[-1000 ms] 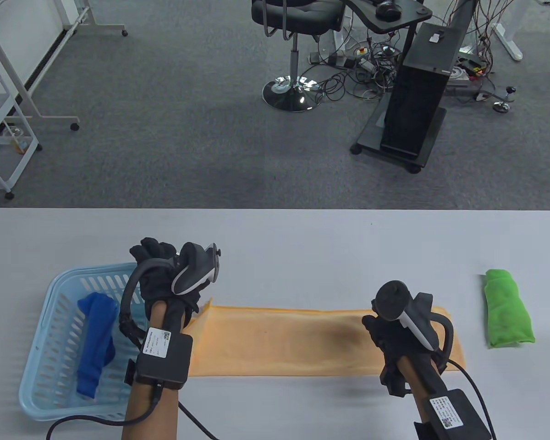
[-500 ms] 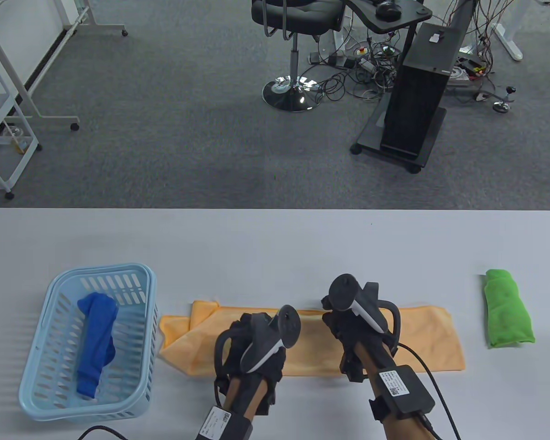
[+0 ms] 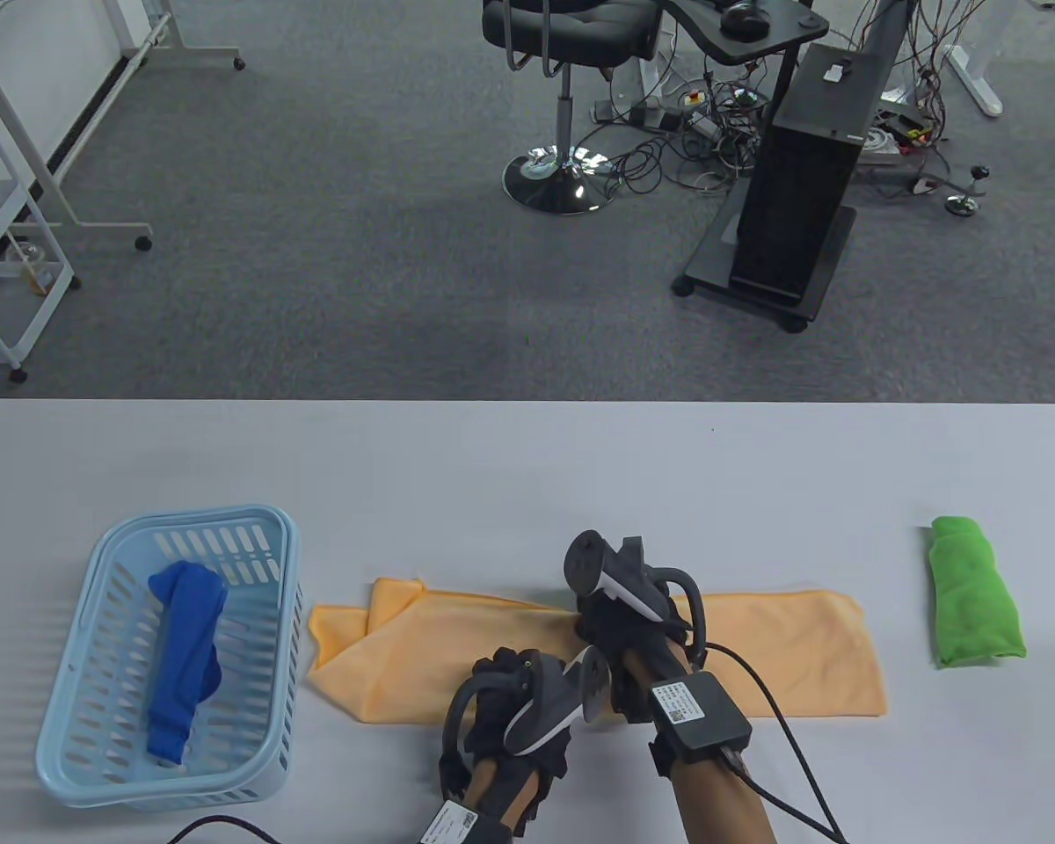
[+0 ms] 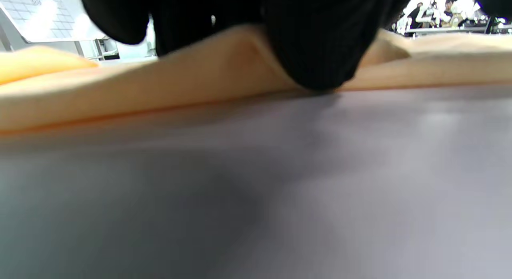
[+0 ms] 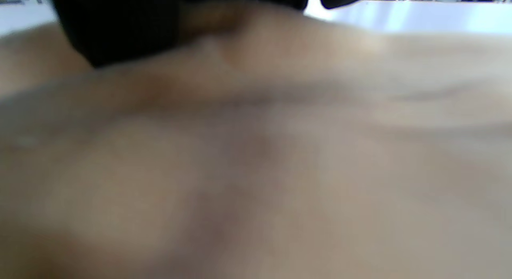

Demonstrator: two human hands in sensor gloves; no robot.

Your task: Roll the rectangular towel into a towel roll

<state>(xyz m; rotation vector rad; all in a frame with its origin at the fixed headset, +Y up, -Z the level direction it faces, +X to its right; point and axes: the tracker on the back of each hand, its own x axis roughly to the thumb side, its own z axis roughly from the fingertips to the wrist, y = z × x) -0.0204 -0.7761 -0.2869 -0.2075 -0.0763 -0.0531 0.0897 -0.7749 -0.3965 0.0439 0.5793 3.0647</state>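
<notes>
Desk (image 3: 527, 466), grey-white, carries everything. Orange towel (image 3: 774, 651) lies flat along desk's near part, long side running L–R, under both hands; its far-left corner is folded over onto itself, well left of left hand.

Basket (image 3: 286, 563), light blue plastic, sits well left of left hand, just beside towel's left end; cannot tell if they touch. Blue cloth (image 3: 185, 651) bunched inside it. Green roll (image 3: 971, 593) lies well right of right hand, apart from towel's right end.

Right hand (image 3: 620, 629) rests on towel's middle, toward its far edge; fingers hidden under tracker in table view, and right wrist view is too blurred, so grip: cannot tell. Left hand (image 3: 514, 703) sits at towel's near edge, just beside & nearer than right hand. Left wrist view: gloved fingertips (image 4: 316, 51) press down on towel's (image 4: 120, 95) near edge, cloth humped between them. Curled or straight: cannot tell.
</notes>
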